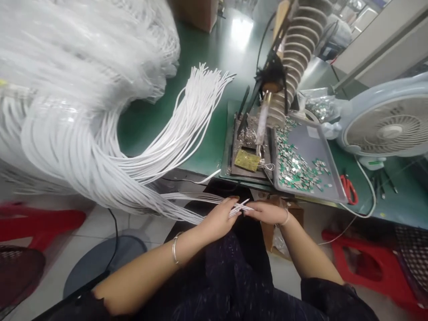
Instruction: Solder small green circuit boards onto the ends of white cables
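Dark patterned sleeve cuff (334, 296), bottom of frame; left hand (217, 219), fingers (230, 206) clamped on white flexible cable ends (239, 208), lower centre; right hand (267, 212), fingers together, pinching same ends; cables trail to large white cable coil (83, 67), upper left.

This is a factory workshop: a green-topped workbench (207, 147) holds a soldering iron (262, 125), a metal tray (309, 191) of small green-and-silver components and bundles of white cable (83, 133), with a desk fan (388, 125) and low red plastic stools (364, 272) close by.
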